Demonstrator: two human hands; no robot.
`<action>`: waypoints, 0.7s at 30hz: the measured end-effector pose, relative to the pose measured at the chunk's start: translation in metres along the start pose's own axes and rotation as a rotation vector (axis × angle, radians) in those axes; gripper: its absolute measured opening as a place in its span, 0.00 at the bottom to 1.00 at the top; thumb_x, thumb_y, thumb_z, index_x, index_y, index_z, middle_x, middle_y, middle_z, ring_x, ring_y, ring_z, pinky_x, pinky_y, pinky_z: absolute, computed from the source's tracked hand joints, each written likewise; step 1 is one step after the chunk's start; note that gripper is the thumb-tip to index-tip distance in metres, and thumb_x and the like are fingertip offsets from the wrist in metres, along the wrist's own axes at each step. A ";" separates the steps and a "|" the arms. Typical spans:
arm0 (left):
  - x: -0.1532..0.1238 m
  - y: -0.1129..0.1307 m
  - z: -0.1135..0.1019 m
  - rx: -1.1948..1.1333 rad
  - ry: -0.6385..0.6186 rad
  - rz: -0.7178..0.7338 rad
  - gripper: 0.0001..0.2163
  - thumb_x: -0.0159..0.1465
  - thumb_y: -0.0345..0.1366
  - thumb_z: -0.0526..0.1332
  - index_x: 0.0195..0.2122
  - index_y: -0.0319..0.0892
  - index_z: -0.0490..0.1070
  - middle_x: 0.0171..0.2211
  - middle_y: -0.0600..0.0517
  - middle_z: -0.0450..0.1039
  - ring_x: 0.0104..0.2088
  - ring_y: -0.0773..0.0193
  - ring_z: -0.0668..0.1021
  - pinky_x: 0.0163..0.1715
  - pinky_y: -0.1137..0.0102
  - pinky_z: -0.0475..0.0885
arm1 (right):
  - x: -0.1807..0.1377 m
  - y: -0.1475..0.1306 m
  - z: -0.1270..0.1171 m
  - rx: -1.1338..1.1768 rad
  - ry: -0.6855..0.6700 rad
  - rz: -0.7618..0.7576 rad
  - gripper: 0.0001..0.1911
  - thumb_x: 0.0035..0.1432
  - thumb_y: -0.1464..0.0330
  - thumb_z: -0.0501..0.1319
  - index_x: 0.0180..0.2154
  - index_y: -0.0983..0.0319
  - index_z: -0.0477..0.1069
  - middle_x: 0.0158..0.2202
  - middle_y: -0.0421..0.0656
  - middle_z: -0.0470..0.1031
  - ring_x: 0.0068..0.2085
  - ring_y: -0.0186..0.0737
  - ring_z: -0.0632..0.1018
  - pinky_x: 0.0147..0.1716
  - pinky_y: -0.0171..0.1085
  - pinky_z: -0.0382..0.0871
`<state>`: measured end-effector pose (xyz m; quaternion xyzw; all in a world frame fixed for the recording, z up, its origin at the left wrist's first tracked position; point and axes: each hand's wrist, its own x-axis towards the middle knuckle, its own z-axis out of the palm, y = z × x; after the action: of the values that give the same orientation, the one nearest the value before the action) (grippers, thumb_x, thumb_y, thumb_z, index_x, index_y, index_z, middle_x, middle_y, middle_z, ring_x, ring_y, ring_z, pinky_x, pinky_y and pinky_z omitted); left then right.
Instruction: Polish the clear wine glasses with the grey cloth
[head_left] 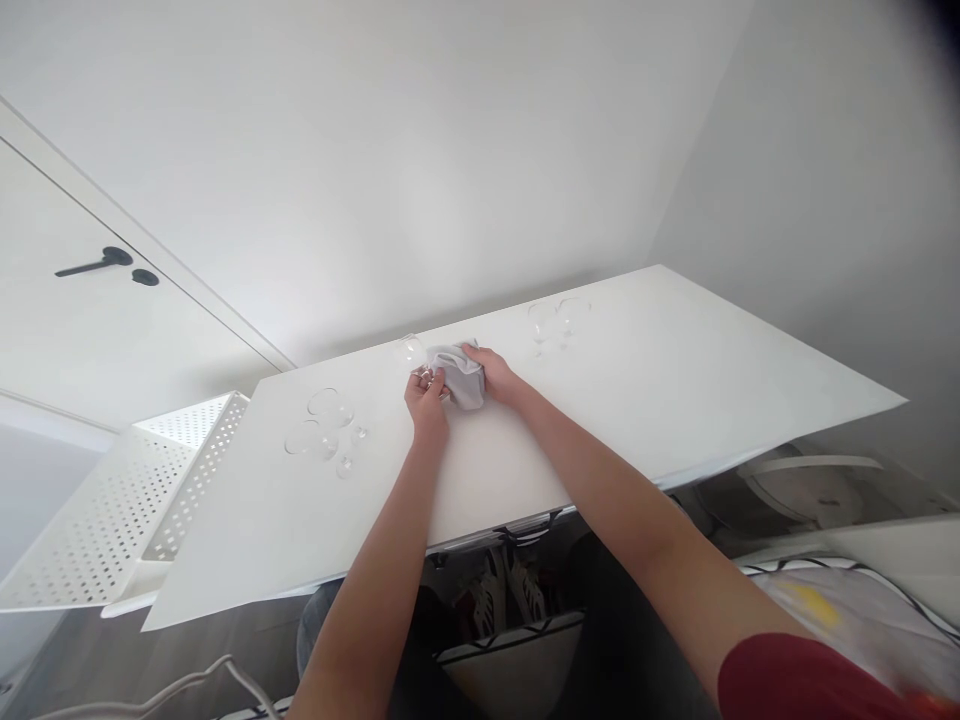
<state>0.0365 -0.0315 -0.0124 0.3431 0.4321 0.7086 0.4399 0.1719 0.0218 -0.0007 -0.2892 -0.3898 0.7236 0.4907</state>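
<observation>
My left hand (pixel 426 392) is closed around a clear wine glass (pixel 411 352), gripping it near the stem above the white table (pixel 600 400). My right hand (pixel 491 375) is closed on a grey cloth (pixel 461 375) bunched against the glass. Both hands meet near the table's far edge. Two clear wine glasses (pixel 324 432) lie on their sides to the left of my hands. Two more wine glasses (pixel 556 320) are on the table to the right, close to the wall.
A white perforated metal shelf (pixel 112 510) sits left of the table. A door with a black handle (pixel 105 262) is at the far left. Below the table edge are shoes (pixel 510 590) and a round white object (pixel 810 490).
</observation>
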 end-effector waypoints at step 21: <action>-0.005 0.008 0.004 0.111 0.126 0.140 0.14 0.59 0.43 0.73 0.38 0.43 0.71 0.32 0.57 0.68 0.24 0.74 0.71 0.30 0.73 0.70 | -0.006 -0.008 -0.001 -0.532 0.117 -0.388 0.17 0.62 0.52 0.63 0.34 0.58 0.77 0.41 0.42 0.77 0.44 0.41 0.74 0.44 0.37 0.68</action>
<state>0.0386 -0.0367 -0.0037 0.3511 0.4726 0.7327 0.3415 0.1787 0.0183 0.0052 -0.3686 -0.5841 0.4717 0.5481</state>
